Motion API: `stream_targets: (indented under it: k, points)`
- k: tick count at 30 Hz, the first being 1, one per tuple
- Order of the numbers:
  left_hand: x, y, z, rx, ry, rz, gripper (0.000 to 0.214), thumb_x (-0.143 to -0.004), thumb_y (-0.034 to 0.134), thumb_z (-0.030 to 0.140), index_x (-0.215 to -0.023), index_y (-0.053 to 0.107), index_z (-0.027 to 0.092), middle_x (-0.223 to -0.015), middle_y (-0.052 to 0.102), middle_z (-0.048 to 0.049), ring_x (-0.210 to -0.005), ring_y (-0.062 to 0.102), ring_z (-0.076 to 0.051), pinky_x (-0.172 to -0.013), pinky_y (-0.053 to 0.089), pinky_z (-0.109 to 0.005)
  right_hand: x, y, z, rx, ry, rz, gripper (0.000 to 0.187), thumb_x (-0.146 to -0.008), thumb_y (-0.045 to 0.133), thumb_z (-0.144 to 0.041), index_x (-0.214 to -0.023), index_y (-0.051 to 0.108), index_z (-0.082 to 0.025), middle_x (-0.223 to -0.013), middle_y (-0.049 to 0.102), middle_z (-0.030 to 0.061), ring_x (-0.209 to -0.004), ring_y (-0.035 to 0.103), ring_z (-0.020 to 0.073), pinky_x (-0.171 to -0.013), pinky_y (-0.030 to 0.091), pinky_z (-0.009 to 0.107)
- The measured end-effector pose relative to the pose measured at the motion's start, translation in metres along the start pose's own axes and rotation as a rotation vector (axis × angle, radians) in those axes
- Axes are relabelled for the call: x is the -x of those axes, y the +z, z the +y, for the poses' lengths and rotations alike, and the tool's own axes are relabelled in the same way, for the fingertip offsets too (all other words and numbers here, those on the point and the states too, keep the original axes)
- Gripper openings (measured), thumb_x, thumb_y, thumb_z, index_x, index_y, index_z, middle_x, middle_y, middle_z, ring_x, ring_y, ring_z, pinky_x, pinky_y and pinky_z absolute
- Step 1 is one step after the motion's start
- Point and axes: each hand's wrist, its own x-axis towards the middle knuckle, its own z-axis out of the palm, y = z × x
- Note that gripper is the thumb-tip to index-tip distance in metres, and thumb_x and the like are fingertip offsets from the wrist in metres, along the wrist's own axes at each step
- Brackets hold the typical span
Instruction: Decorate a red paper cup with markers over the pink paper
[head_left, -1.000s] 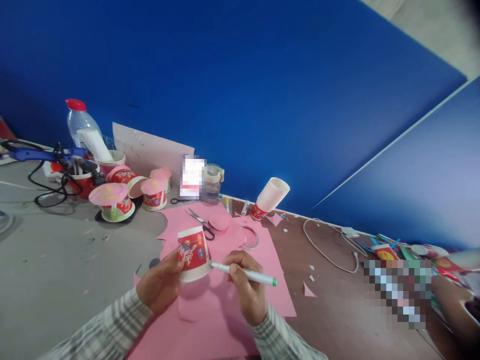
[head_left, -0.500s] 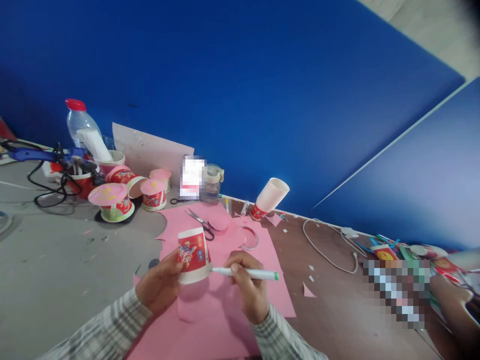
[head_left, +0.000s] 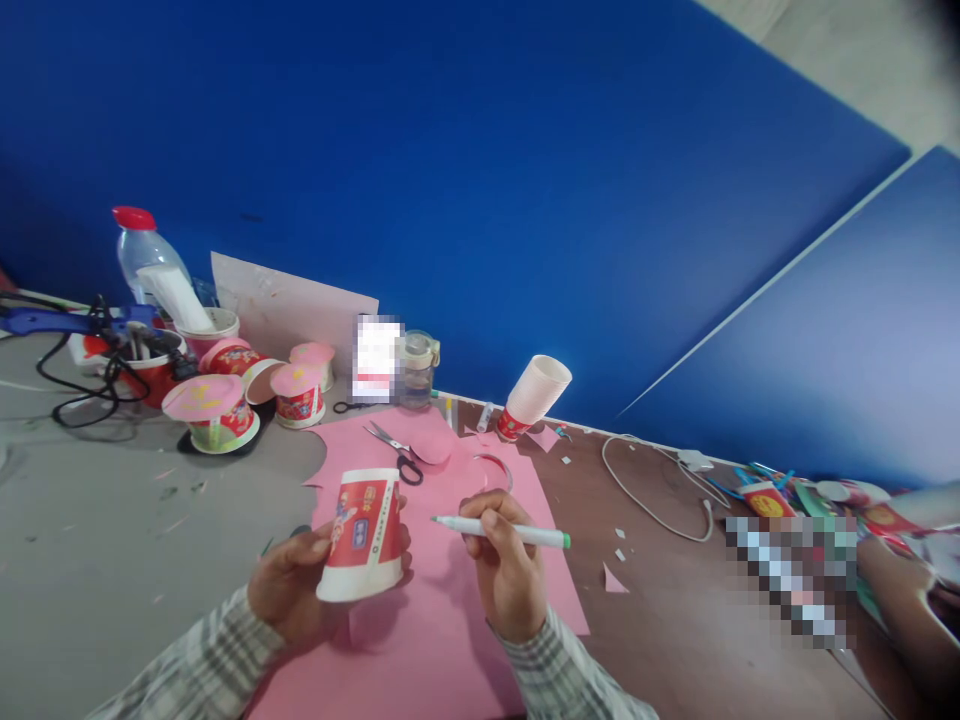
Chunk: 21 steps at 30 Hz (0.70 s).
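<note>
My left hand (head_left: 296, 575) is closed round a red and white paper cup (head_left: 364, 540), its wide rim turned down and tilted. Thumb in front, fingertips showing past the cup's right side. In my right hand (head_left: 506, 570) is a white marker (head_left: 480, 526) with a green end; its uncapped tip points left at the cup, a small gap apart from it. Beneath both hands lies pink paper (head_left: 442, 640). Just beyond the cup, scissors (head_left: 397, 455) rest on that paper, beside a cut pink round piece (head_left: 433, 447) and a roll of tape (head_left: 496, 470).
Several decorated cups with pink tops (head_left: 202, 398) stand at the left, near a red-capped bottle (head_left: 146, 250). A stack of paper cups (head_left: 532, 395) leans by the blue partition (head_left: 450, 180). A white cable (head_left: 652, 520) and another person's arm (head_left: 896, 600) are at the right.
The marker has come away from the cup's rim and moved slightly right. My left hand has turned the cup and brought it lower and nearer. The view has shifted slightly.
</note>
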Motion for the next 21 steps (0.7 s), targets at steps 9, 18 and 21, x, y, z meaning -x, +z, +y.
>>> stream_targets:
  k: [9,18,21]
  points:
    - [-0.003,-0.006,-0.002,-0.051,0.039,0.050,0.043,-0.058,0.053,0.016,-0.100,0.064,0.010,-0.086,0.073,-0.0187,-0.090,0.058,-0.041,-0.078,0.043,-0.055,0.001,-0.002,0.011,0.142,-0.116,-0.002,0.018,-0.076,0.055,-0.031,-0.082,0.066,-0.018,-0.054,0.057,-0.0003,-0.047,0.051,0.0157,-0.045,0.042,0.025]
    - [-0.008,-0.019,-0.008,-0.246,0.241,0.360,0.037,-0.055,0.064,0.006,-0.091,0.068,0.016,-0.083,0.075,-0.0133,-0.079,0.063,-0.034,-0.063,0.053,-0.039,-0.009,-0.007,0.034,0.608,-0.298,-0.079,0.029,-0.084,0.045,-0.027,-0.109,0.057,-0.020,-0.052,0.061,-0.0027,-0.036,0.049,0.0142,-0.040,0.043,0.025]
    - [-0.009,-0.014,-0.008,-0.284,0.241,0.357,0.037,-0.054,0.068,0.008,-0.089,0.068,0.016,-0.084,0.074,-0.0139,-0.079,0.063,-0.035,-0.063,0.052,-0.040,-0.010,-0.009,0.038,0.844,-0.362,-0.143,0.027,-0.082,0.048,-0.021,-0.107,0.059,-0.020,-0.059,0.065,0.0008,-0.053,0.060,0.0208,-0.053,0.049,0.030]
